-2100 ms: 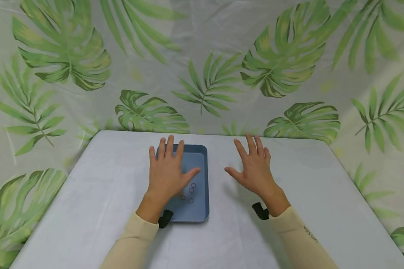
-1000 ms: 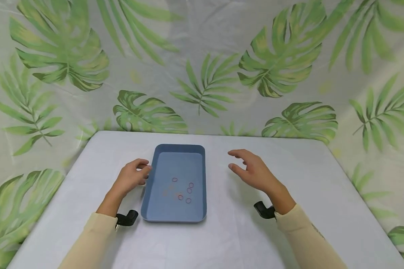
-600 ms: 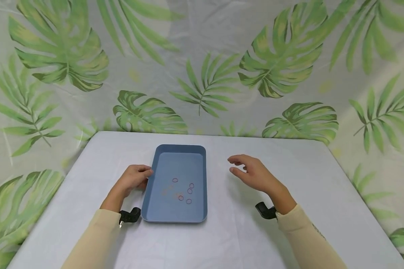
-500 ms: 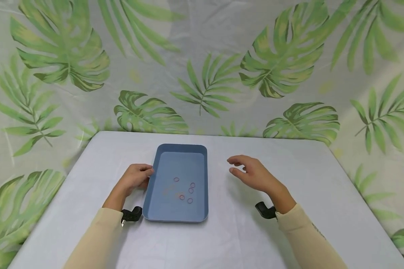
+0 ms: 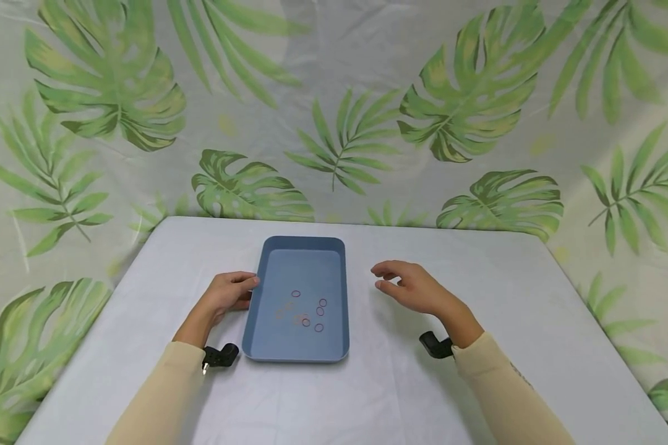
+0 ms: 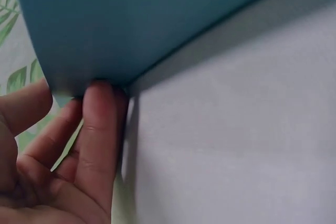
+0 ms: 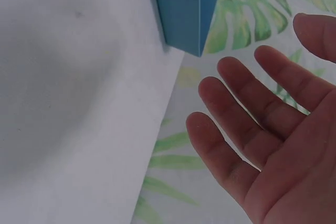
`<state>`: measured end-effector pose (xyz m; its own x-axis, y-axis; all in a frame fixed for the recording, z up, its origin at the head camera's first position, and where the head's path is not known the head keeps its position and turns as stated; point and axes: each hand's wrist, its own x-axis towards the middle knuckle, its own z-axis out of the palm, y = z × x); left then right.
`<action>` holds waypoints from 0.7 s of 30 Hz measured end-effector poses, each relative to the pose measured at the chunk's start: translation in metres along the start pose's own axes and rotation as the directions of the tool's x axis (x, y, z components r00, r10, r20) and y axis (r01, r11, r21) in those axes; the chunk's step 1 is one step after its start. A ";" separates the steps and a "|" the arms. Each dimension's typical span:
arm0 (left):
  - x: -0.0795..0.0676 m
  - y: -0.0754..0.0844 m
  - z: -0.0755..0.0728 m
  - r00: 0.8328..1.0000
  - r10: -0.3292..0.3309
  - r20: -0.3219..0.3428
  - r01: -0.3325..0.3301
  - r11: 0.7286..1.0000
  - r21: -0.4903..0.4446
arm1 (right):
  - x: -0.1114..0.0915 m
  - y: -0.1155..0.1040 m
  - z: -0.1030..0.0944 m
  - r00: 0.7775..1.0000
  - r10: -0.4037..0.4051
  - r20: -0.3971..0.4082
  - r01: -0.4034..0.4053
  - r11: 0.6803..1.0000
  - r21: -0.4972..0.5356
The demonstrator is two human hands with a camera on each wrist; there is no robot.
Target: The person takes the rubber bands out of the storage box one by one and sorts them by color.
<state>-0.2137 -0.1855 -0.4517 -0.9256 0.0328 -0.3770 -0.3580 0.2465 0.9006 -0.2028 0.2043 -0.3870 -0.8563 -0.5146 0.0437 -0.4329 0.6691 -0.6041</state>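
A shallow blue-grey rectangular tray [image 5: 295, 272] lies on the white table, with several small rubber-band-like rings [image 5: 319, 327] in it, some dark red and some pale orange. My left hand [image 5: 225, 295] grips the tray's left wall. The left wrist view shows the thumb [image 6: 29, 106] at the upper edge and fingertips reaching the wall's underside. To the right of the tray, apart from it, my right hand [image 5: 414, 287] hovers over the table with loosely bent fingers. Nothing is in that hand; its spread fingers [image 7: 231, 114] show in the right wrist view.
White cloth covers the table [image 5: 479, 290]. Behind it and down both sides hangs a leaf-print curtain [image 5: 334, 123]. A black wrist mount sits at each cuff, the left one [image 5: 222, 355] close to the tray's near left corner.
My left hand has gone from above the tray to its left side and taken hold of the wall. The tray has shifted slightly right and away. The right hand's fingers have relaxed and turned inward.
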 end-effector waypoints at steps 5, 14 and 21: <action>0.003 -0.003 -0.002 1.000 -0.018 -0.005 0.018 0.998 -0.055 | 0.007 -0.001 -0.002 1.000 -0.004 0.019 0.004 1.000 0.010; 0.003 -0.003 -0.003 0.999 -0.039 -0.003 0.038 0.997 -0.071 | 0.020 -0.005 -0.009 0.996 -0.019 0.086 0.023 0.999 -0.041; 0.000 0.001 -0.002 0.999 -0.034 0.003 0.034 0.997 -0.072 | 0.047 -0.021 -0.015 0.988 -0.055 0.142 0.064 0.996 -0.062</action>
<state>-0.2144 -0.1869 -0.4509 -0.9124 0.0275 -0.4083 -0.3976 0.1771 0.9003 -0.2378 0.1744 -0.3606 -0.7828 -0.6213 -0.0364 -0.5034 0.6665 -0.5498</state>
